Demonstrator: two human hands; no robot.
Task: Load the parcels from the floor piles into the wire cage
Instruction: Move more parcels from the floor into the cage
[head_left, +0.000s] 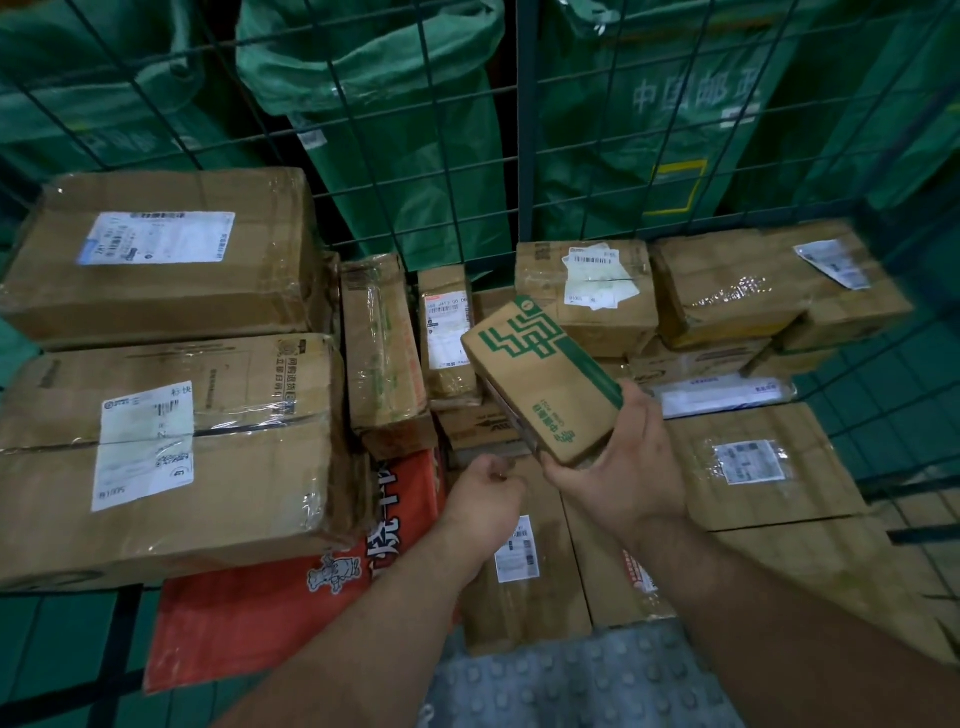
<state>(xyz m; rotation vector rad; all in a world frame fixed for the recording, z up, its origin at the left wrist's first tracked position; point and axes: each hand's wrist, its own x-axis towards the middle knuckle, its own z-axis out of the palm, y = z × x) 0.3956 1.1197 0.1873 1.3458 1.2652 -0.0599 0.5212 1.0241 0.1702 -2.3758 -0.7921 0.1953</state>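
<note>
Green mail sacks (374, 130) hang behind the wire cage (524, 156), whose floor is already packed with cardboard parcels. At the middle, a small box with a green logo (540, 374) is held tilted above the low pocket between the stacks, its far corner close to an upright narrow box (447, 332). The right hand (628, 467) grips its near end, fingers (571, 470) clamped underneath and the thumb on the top face. The left hand (483, 499) hovers just beside it over the pocket, fingers curled in, with nothing showing in them. To seat this parcel well, I would turn it flat or stand it on edge to match the 2 upright boxes, then lower it into the pocket instead of dropping it, using the left hand to steady the leaning neighbours. Big taped cartons (166, 457) on the left and the labelled stack (753, 457) on the right look stable. A red carton (270, 597) lies nearest, low on the left.
</note>
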